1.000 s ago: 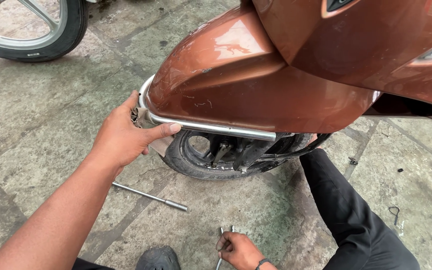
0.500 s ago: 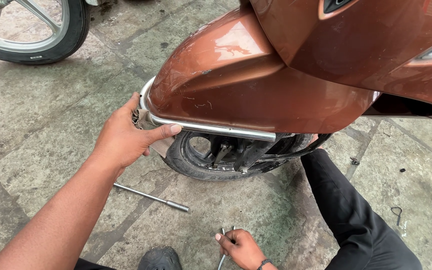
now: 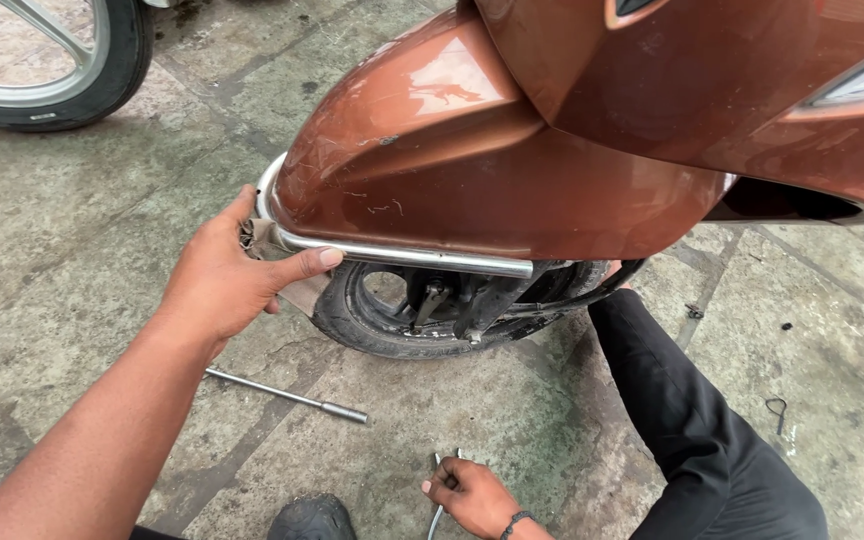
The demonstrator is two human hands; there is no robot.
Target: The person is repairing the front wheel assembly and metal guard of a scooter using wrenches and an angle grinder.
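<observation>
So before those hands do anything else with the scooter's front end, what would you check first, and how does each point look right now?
1. Left hand gripping the chrome guard bar at the front mudguard: ok, thumb lies along the bar.
2. Right hand has its tool: ok, it rests low on a thin metal tool on the concrete floor.
3. Long socket wrench within reach: ok, lying on the floor beside the front wheel.
4. Scooter steady: cannot tell, no stand is visible.
5. Wheel fasteners loose or tight: cannot tell, too dark.
</observation>
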